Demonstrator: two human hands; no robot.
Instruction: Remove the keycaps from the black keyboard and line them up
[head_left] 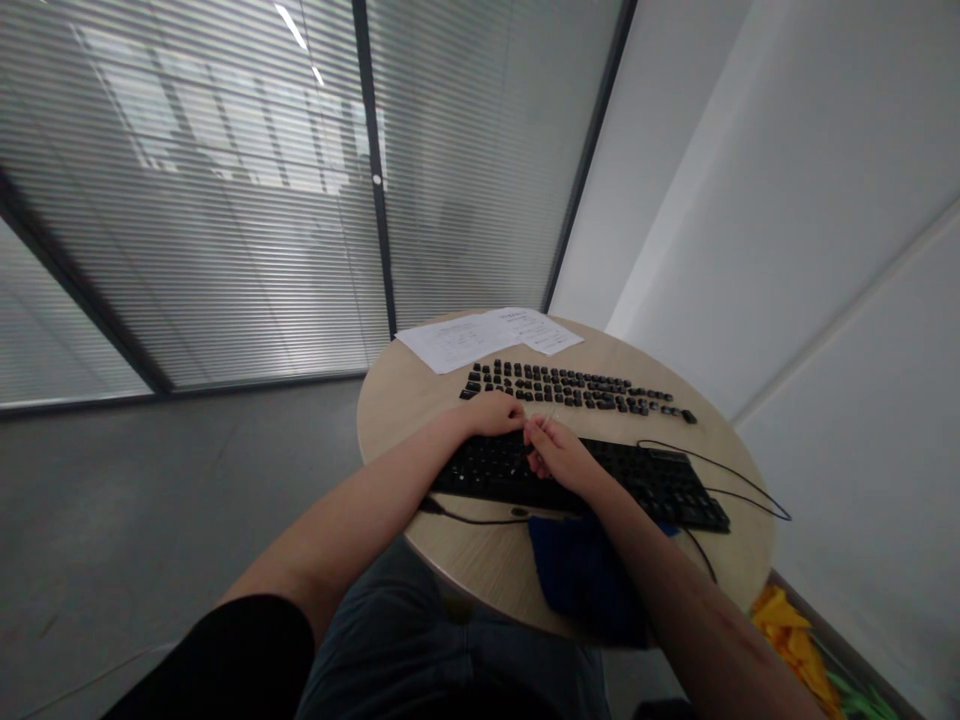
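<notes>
A black keyboard (645, 480) lies along the near side of the round table, with many of its keys off on the left part. My left hand (495, 412) rests over its upper left edge, fingers curled; whatever they grip, if anything, is hidden. Close beside it, my right hand (556, 455) is closed in a pinch above the keys. Faint thin pale lines stick up from its fingertips, too small to name. Loose black keycaps (555, 388) stand in rows just beyond both hands.
White printed sheets (480, 338) lie at the far edge of the wooden table (390, 400). A blue cloth (577, 580) hangs over the near edge under my right forearm. Black cable (750, 490) loops at the right. Yellow cloth (787, 630) is on the floor by the wall.
</notes>
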